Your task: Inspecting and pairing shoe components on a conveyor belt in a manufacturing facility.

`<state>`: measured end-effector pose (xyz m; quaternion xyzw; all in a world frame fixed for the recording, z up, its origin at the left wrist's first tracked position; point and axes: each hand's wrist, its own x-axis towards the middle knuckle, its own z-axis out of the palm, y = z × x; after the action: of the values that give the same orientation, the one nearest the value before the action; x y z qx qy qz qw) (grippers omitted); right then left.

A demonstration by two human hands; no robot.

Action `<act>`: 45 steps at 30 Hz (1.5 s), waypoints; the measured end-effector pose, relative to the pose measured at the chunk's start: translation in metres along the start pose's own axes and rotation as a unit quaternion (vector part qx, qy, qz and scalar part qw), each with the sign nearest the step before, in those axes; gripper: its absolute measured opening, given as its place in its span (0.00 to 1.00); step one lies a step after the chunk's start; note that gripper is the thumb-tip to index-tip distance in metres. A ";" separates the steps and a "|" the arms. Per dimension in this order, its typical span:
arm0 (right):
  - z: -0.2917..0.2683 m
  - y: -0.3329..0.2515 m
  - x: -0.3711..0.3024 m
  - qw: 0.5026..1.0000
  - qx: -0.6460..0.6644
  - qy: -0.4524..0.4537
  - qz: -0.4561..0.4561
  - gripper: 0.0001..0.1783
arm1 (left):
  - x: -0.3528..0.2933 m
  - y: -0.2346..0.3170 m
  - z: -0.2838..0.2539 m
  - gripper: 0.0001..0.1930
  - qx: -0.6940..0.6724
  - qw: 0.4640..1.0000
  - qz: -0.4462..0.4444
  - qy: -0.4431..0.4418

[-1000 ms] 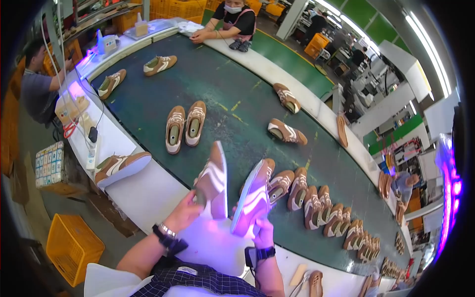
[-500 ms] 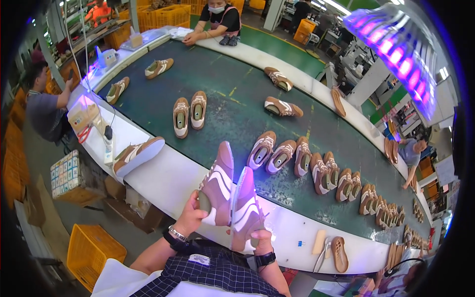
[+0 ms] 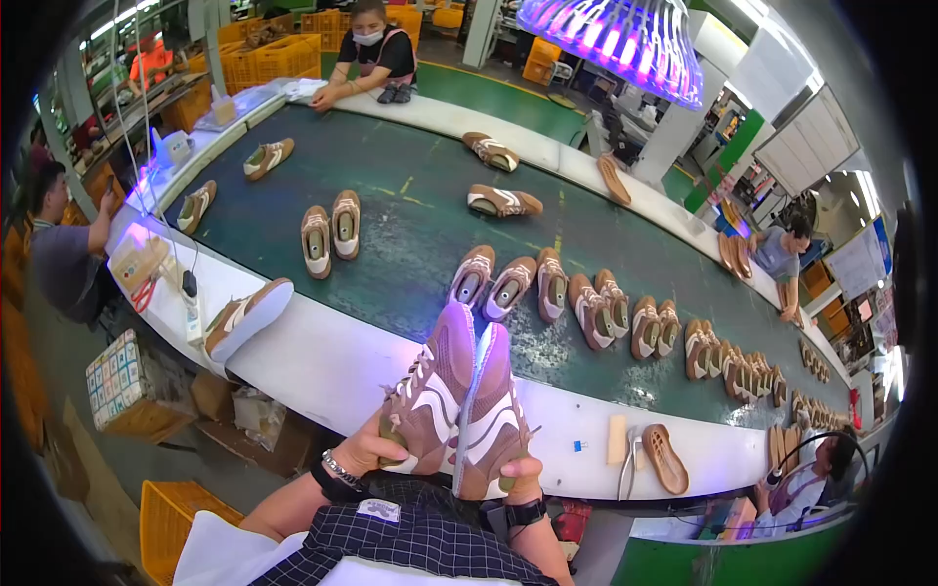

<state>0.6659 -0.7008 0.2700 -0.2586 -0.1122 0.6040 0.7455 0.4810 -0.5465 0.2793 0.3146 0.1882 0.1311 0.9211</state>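
A brown sneaker (image 3: 426, 405) with white wavy stripes is gripped at its heel by my left hand (image 3: 360, 447), thumb at the shoe's opening. My right hand (image 3: 524, 479) grips the heel of a matching sneaker (image 3: 491, 422). Both shoes point toes up and away from me, with their soles turned toward each other and nearly touching. They are just above the white ledge (image 3: 357, 376) at the near side of the dark green belt (image 3: 410, 283). Another sneaker (image 3: 248, 320) lies on its side on the ledge to the left.
Rows of similar sneakers (image 3: 593, 311) stand on the belt. A brown sole (image 3: 665, 459), pincers (image 3: 628, 463), a beige block (image 3: 617, 439) and a blue clip (image 3: 577, 445) lie right. A purple-lit lamp (image 3: 616, 49) hangs above. Co-workers (image 3: 376, 59) sit around; a yellow crate (image 3: 181, 527) stands lower left.
The two held sneakers have come to similar heights, toes level, the left one lower than before and leaning more to the right. My view has turned, so belt and lamp appear further left.
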 end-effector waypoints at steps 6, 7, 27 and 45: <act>0.003 -0.018 -0.011 0.965 -0.217 0.067 -0.131 0.59 | 0.010 0.012 0.009 0.50 0.218 0.950 0.224 -0.016; 0.031 -0.027 -0.006 0.955 -0.237 0.052 -0.174 0.58 | 0.013 0.016 0.012 0.55 0.242 0.936 0.254 -0.024; -0.002 -0.053 0.026 0.998 0.036 0.038 -0.039 0.41 | 0.046 0.019 0.001 0.26 -0.212 0.971 0.106 0.023; -0.005 -0.041 0.037 0.959 0.055 0.239 -0.145 0.27 | 0.066 0.001 0.019 0.26 -0.232 0.939 0.159 0.199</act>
<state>0.7123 -0.6724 0.2817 -0.3349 0.0667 0.4156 0.8430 0.5480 -0.5316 0.2766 0.0854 0.2800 0.3756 0.8793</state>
